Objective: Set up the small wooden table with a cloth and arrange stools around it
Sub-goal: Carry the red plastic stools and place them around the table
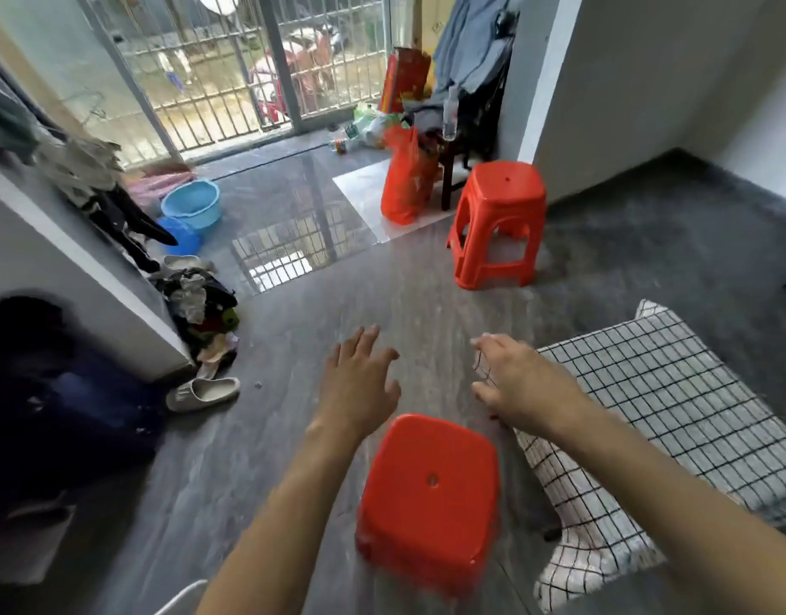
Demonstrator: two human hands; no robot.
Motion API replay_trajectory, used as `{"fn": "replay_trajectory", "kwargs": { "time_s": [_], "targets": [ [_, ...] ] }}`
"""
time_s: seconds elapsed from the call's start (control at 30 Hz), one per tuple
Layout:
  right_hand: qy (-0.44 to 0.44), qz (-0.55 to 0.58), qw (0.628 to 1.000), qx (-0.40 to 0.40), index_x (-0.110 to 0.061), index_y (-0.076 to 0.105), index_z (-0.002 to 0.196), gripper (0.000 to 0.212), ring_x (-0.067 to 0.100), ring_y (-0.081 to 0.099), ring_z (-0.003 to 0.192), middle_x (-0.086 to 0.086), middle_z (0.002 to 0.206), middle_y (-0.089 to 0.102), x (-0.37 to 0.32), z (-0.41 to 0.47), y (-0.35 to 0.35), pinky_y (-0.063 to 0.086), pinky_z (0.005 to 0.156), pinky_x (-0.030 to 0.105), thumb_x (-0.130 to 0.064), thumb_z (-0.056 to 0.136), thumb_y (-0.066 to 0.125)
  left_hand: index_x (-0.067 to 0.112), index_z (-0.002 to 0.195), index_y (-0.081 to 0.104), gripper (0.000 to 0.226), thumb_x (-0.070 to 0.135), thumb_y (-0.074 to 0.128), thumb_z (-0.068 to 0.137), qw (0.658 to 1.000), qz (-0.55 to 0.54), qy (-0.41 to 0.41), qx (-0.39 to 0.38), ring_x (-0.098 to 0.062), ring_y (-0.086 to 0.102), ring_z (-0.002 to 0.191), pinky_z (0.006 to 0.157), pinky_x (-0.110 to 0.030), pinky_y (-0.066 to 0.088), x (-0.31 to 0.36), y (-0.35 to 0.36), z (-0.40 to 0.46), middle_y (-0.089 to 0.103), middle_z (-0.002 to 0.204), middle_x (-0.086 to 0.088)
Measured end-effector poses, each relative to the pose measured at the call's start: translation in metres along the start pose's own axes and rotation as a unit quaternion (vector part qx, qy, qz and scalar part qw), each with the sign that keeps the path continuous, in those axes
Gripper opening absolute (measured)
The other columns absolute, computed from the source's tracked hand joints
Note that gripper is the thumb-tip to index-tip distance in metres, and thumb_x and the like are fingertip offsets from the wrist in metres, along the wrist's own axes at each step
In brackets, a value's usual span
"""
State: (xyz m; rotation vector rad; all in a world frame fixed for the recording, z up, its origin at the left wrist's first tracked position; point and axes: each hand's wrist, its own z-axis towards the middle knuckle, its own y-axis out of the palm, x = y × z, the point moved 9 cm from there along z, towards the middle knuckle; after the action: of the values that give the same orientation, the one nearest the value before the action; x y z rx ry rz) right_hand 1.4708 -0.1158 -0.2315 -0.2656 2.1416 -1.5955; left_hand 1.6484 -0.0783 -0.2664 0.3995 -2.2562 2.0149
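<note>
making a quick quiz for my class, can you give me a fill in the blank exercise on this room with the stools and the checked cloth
1. Both stools, the near stool and the far stool, are coloured ____.
2. The cloth on the table has a ____ pattern.
3. The left hand and the right hand are holding ____.
4. The basin by the barred door is coloured ____.

Missing words: red; checked; nothing; blue

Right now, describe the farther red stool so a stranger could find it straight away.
Look toward the barred glass door, then right to the white wall corner. The far stool stands there beside an orange bag, well away from the checked cloth, unlike the near stool.
</note>
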Motion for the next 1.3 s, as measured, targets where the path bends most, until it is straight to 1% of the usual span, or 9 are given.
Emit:
{"fn": "replay_trajectory", "kwargs": {
  "time_s": [0.1, 0.2, 0.3, 0.4, 0.73, 0.93, 1.07, 1.2, 1.3],
  "targets": [
    [-0.027, -0.015, 0.998, 0.046, -0.023, 0.033, 0.147, 0.063, 0.019, 0.039, 0.136, -0.005, 0.154, 0.031, -0.029, -0.005, -0.059, 0.040, 0.105, 0.039, -0.040, 0.091, 0.056, 0.031, 0.140, 0.043, 0.048, 0.037, 0.053, 0.094, 0.999, 0.002, 0.006, 0.051, -0.023, 0.006, 0.150, 0.120, -0.045, 0.010, 0.008, -0.063, -0.007, 0.009, 0.163, 0.000],
    [-0.043, -0.016, 0.995, 0.087, -0.022, 0.034, 0.146, 0.064, 0.020, 0.039, 0.136, -0.003, 0.154, 0.033, -0.055, -0.010, -0.100, 0.040, 0.106, 0.041, -0.040, 0.090, 0.057, 0.032, 0.144, 0.037, 0.052, 0.040, 0.050, 0.095, 0.996, 0.018, 0.019, 0.081, -0.021, 0.004, 0.150, 0.121, -0.045, 0.009, 0.009, -0.110, -0.018, 0.007, 0.164, 0.001],
    [-0.048, -0.008, 0.993, 0.108, -0.020, 0.032, 0.148, 0.066, 0.020, 0.037, 0.137, -0.001, 0.154, 0.033, -0.079, -0.016, -0.123, 0.039, 0.107, 0.041, -0.041, 0.090, 0.057, 0.031, 0.148, 0.031, 0.057, 0.044, 0.048, 0.095, 0.994, 0.022, 0.028, 0.100, -0.020, 0.003, 0.151, 0.121, -0.045, 0.009, 0.004, -0.145, -0.028, 0.004, 0.164, 0.001],
    [-0.050, -0.007, 0.992, 0.118, -0.018, 0.030, 0.149, 0.068, 0.021, 0.036, 0.137, 0.000, 0.153, 0.033, -0.103, -0.025, -0.133, 0.037, 0.106, 0.038, -0.041, 0.091, 0.057, 0.029, 0.152, 0.023, 0.063, 0.050, 0.044, 0.096, 0.994, 0.035, 0.040, 0.099, -0.019, -0.001, 0.151, 0.122, -0.044, 0.007, -0.003, -0.168, -0.038, 0.000, 0.164, 0.001],
    [-0.003, 0.013, 0.992, 0.125, -0.015, 0.020, 0.152, 0.075, 0.022, 0.027, 0.143, 0.003, 0.159, 0.022, -0.190, -0.033, -0.123, 0.030, 0.111, 0.036, -0.042, 0.092, 0.056, 0.026, 0.156, 0.002, 0.072, 0.060, 0.027, 0.098, 0.990, 0.053, 0.113, 0.059, -0.014, -0.025, 0.145, 0.120, -0.042, -0.007, -0.057, -0.205, -0.062, -0.022, 0.160, 0.005],
    [0.005, 0.019, 0.989, 0.148, -0.015, 0.022, 0.152, 0.073, 0.022, 0.026, 0.143, 0.003, 0.158, 0.024, -0.252, -0.016, -0.123, 0.029, 0.112, 0.036, -0.042, 0.093, 0.055, 0.024, 0.157, 0.005, 0.070, 0.058, 0.026, 0.099, 0.985, 0.083, 0.137, 0.063, -0.016, -0.020, 0.147, 0.119, -0.042, -0.006, -0.121, -0.226, -0.070, -0.019, 0.161, 0.004],
    [0.008, 0.012, 0.988, 0.154, -0.015, 0.021, 0.152, 0.074, 0.023, 0.028, 0.142, 0.005, 0.157, 0.027, -0.288, -0.007, -0.108, 0.030, 0.112, 0.037, -0.041, 0.091, 0.055, 0.026, 0.156, 0.001, 0.070, 0.058, 0.025, 0.099, 0.982, 0.088, 0.155, 0.066, -0.015, -0.020, 0.147, 0.118, -0.040, -0.008, -0.160, -0.229, -0.077, -0.019, 0.161, 0.005],
    [0.023, -0.010, 0.991, 0.132, -0.016, 0.017, 0.154, 0.076, 0.021, 0.020, 0.146, 0.003, 0.160, 0.020, -0.305, 0.002, -0.087, 0.025, 0.115, 0.037, -0.045, 0.093, 0.052, 0.025, 0.157, 0.000, 0.071, 0.058, 0.026, 0.099, 0.983, 0.081, 0.159, 0.051, -0.015, -0.021, 0.147, 0.119, -0.042, -0.006, -0.186, -0.223, -0.075, -0.021, 0.161, 0.003],
    [0.035, -0.014, 0.990, 0.139, -0.015, 0.015, 0.154, 0.078, 0.022, 0.016, 0.147, 0.005, 0.161, 0.016, -0.307, 0.016, -0.085, 0.021, 0.118, 0.038, -0.046, 0.093, 0.052, 0.024, 0.156, -0.003, 0.072, 0.058, 0.025, 0.099, 0.984, 0.085, 0.157, 0.023, -0.016, -0.024, 0.146, 0.120, -0.042, -0.006, -0.200, -0.217, -0.065, -0.025, 0.159, 0.003]
  ]
}}
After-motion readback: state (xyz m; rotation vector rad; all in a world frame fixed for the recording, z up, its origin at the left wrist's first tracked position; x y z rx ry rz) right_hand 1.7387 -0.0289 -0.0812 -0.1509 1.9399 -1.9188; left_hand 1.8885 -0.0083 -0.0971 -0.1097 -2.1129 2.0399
